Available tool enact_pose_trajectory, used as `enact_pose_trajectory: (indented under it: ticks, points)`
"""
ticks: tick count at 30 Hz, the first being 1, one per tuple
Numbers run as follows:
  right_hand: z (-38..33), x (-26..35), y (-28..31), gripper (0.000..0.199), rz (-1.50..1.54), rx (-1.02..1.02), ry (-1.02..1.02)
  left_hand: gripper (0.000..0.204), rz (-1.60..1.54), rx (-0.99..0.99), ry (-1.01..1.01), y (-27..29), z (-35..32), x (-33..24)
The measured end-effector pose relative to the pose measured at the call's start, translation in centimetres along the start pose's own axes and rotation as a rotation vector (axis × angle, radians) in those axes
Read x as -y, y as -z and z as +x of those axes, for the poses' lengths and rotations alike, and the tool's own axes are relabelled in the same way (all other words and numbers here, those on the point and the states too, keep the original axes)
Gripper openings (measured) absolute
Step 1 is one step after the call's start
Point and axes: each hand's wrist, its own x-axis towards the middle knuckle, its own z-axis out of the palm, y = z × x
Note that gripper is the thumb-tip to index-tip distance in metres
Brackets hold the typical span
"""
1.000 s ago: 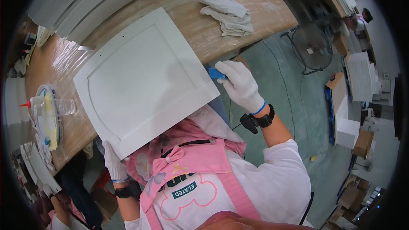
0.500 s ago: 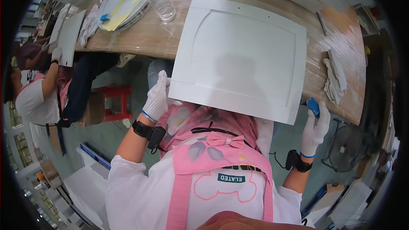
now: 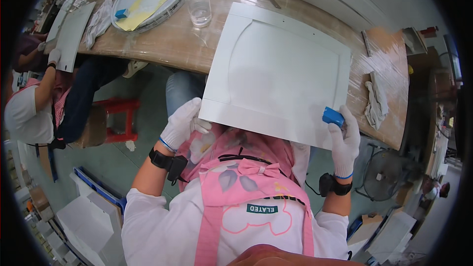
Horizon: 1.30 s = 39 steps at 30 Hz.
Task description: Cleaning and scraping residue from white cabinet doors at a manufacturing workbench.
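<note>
A white cabinet door panel [image 3: 281,74] with a recessed middle lies tilted across the table edge, its near side jutting out over my lap. My left hand [image 3: 182,123], in a white knit glove, grips the panel's near left corner, with some fingertips below the edge. At the near right corner, my gloved right hand [image 3: 345,143] pinches a small blue block [image 3: 333,116] between thumb and fingers. This block is over the panel's right border; whether it touches the surface I cannot tell.
A round tray [image 3: 170,12] holds a yellow cloth [image 3: 143,12] and another blue block [image 3: 121,14]. Beside it stands a clear bottle [image 3: 200,12]. A crumpled white glove [image 3: 376,101] lies right of the panel. A floor fan [image 3: 384,175] stands right. A co-worker [image 3: 37,113] sits left.
My right hand has brought the blue block leftward from beside the panel to above its right border. My left hand stays at the corner, slightly lower. The whole view has shifted a little.
</note>
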Motion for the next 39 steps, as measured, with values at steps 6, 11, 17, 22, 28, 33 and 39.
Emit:
enact_pose_trajectory:
  ticks: [6,11,17,22,28,33,39]
  points:
    - [1.6,3.9,-3.1,0.056,0.042,0.119,-0.032,0.037,0.116,0.057,-0.024,0.1,0.7,0.2]
    - [3.2,6.9,-7.4,0.055,0.256,0.224,-0.227,0.038,0.119,0.105,-0.066,-1.7,1.2,0.1]
    - [4.6,6.4,-10.7,0.053,0.889,0.49,-0.419,0.036,0.019,0.125,-0.053,-2.7,2.2,1.1]
    - [4.6,6.1,-11.5,0.053,0.896,0.516,-0.471,0.037,-0.055,0.167,-0.048,-2.4,1.9,1.4]
    - [4.0,8.8,-11.7,0.047,0.212,0.376,-0.285,0.042,-0.086,0.238,-0.078,-2.8,1.0,1.4]
    - [4.1,8.1,-13.1,0.05,-0.493,0.268,0.657,0.04,-0.169,0.275,-0.052,-2.1,1.5,2.3]
    - [4.3,8.6,-15.3,0.051,-0.566,0.355,0.819,0.043,-0.14,0.274,-0.06,-2.5,1.5,2.3]
